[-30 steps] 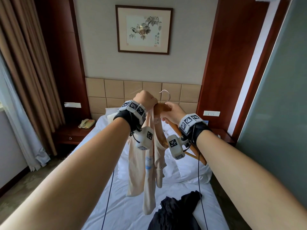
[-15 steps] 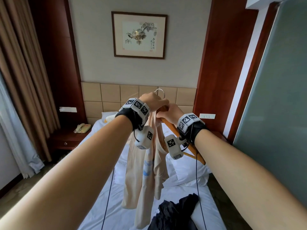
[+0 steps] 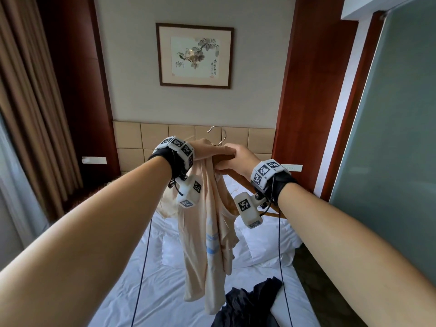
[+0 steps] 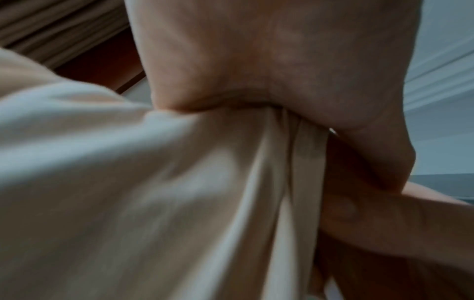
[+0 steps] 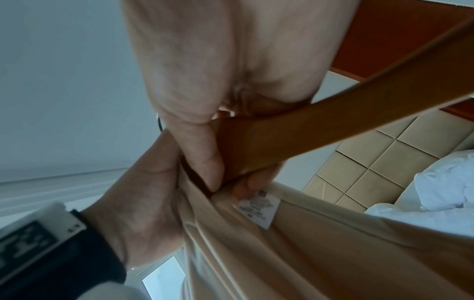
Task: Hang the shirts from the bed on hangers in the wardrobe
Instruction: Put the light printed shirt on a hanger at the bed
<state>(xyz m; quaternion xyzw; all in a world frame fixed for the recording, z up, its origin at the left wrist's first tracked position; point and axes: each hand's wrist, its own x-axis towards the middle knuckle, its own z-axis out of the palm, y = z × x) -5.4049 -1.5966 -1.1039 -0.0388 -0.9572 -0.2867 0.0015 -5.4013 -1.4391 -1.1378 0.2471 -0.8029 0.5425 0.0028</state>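
wooden hanger (image 3: 226, 159) gripped by right hand (image 3: 238, 159) | beige shirt (image 3: 205, 232) pinched at hanger by left hand (image 3: 207, 151) | black garment (image 3: 250, 303) on bed (image 3: 165, 291) below hanger

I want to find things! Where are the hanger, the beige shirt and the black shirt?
hanger (image 5: 320, 130): right wrist view, on its wooden arm.
beige shirt (image 3: 198, 251): head view, on the hanging cloth.
black shirt (image 3: 252, 303): head view, on the crumpled heap on the bed.
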